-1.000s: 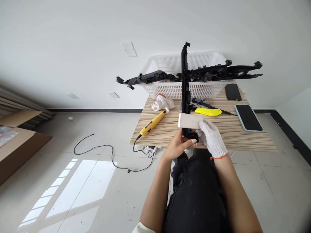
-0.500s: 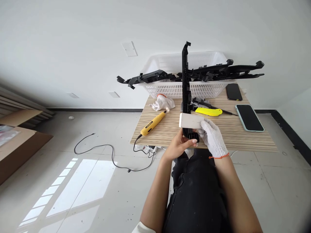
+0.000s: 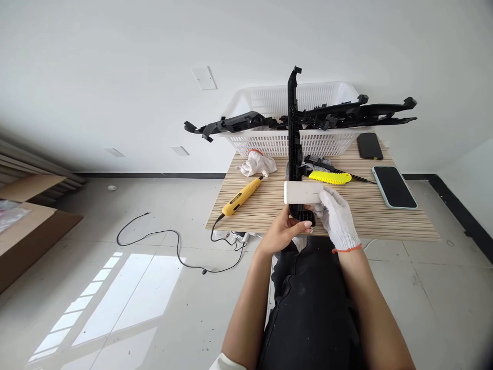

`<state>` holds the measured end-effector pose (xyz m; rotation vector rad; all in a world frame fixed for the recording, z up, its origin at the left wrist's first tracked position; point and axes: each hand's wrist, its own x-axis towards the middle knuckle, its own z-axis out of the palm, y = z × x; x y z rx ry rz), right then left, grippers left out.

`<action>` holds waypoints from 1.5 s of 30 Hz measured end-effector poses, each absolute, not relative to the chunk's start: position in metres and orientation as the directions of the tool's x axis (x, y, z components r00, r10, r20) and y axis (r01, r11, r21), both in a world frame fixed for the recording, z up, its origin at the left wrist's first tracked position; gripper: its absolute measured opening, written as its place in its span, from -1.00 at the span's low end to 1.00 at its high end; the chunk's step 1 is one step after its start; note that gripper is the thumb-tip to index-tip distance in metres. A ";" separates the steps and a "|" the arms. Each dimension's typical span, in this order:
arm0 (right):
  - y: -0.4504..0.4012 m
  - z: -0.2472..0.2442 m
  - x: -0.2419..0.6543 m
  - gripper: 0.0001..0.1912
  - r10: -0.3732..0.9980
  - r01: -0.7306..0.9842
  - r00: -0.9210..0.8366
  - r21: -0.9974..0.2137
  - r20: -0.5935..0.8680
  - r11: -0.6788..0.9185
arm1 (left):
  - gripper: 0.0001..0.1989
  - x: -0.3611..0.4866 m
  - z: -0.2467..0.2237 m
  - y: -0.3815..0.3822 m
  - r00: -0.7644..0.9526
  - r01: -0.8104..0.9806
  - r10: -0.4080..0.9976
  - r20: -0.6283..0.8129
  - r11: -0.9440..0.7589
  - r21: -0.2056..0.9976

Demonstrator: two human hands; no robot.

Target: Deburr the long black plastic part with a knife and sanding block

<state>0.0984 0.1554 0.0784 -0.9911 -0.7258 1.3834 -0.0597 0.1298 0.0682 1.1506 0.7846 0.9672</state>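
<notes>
My bare left hand is closed around the near end of a long black plastic trim piece, which points away from me and passes in front of the basket. In a white knit glove with an orange cuff, my right hand grips a flat pale block with rounded edges. The block lies crosswise over the lower part of the trim piece, hiding a stretch of it; whether they touch, I cannot tell. Some fingers of both hands are hidden behind the things they hold.
A white plastic basket at the back holds several black trim pieces. On the wood-grain table lie a yellow corded tool, a glove, a yellow-handled knife and two phones. A black cable crosses the floor.
</notes>
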 end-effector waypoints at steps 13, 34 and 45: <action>0.154 0.081 0.099 -0.71 0.988 -0.433 0.075 -0.897 -0.138 -0.092 | -0.56 -0.059 0.069 0.130 0.399 -0.231 0.917 -0.007 0.108 0.967; 0.155 0.081 0.099 -0.72 0.990 -0.436 0.088 -0.898 -0.110 -0.061 | -0.61 -0.060 0.066 0.130 0.397 -0.233 0.918 0.009 0.092 0.968; 0.160 0.078 0.099 -0.67 0.992 -0.390 0.035 -0.915 -0.123 -0.099 | -0.60 -0.059 0.066 0.129 0.398 -0.225 0.917 0.017 0.079 0.971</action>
